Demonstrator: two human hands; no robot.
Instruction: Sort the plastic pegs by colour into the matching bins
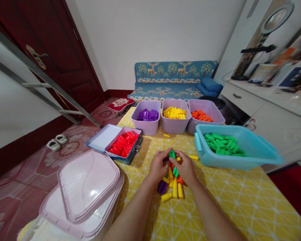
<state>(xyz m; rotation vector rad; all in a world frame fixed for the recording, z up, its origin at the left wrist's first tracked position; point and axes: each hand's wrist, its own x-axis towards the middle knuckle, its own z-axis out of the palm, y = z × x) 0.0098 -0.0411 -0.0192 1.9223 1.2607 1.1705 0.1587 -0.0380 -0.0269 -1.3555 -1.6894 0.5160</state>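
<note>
Over a loose pile of yellow pieces (175,188), purple pieces (162,187), orange and green ones, my two hands meet at the middle of the table. My left hand (160,164) has its fingers closed by a green piece (172,154). My right hand (185,166) pinches at the same green piece from the other side. More green pieces (175,172) lie just below the fingers. Which fingertips press on the piece is hard to make out.
Beyond the pile stand lilac bins of purple (145,127), yellow (175,126) and orange pieces (217,115). A blue bin (225,162) of green pieces is right; a tin (126,160) of red pieces and stacked lids (90,184) are left.
</note>
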